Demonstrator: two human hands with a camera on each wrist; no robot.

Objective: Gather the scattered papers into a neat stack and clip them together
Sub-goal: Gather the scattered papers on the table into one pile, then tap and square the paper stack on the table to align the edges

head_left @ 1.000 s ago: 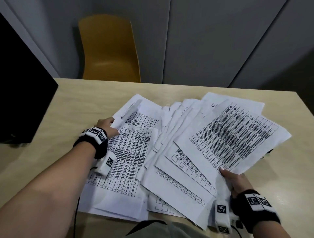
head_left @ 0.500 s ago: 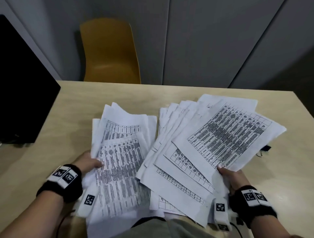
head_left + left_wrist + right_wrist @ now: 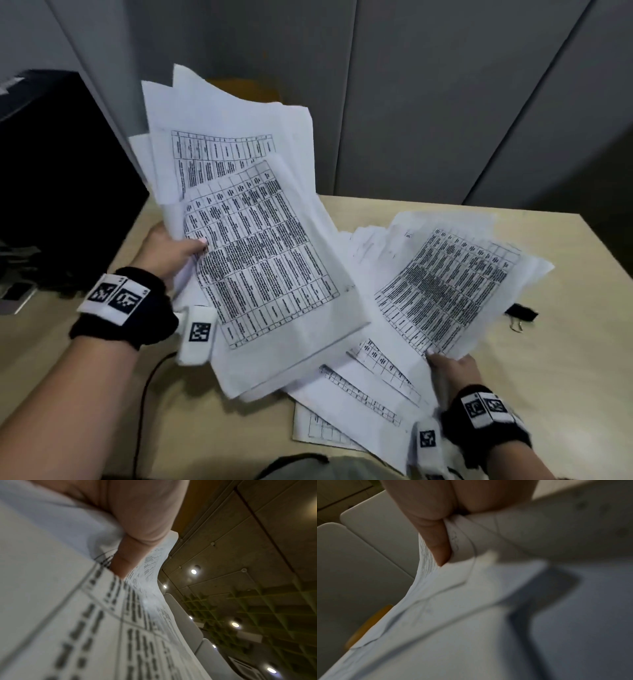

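My left hand grips a loose bundle of printed papers by its left edge and holds it tilted up above the table, thumb pressed on the top sheet. My right hand pinches the near edge of a second fanned bundle that lies partly on the table; its thumb presses the sheets. More sheets lie flat under both bundles. A black binder clip sits on the table, right of the right bundle.
The light wooden table has bare surface on the right and near left. A black monitor stands at the left. A yellow chair is mostly hidden behind the raised papers. Grey wall panels rise behind the table.
My left hand has lifted its bundle off the table and tilted it up. The right hand keeps its hold on the fanned bundle, which has shifted slightly.
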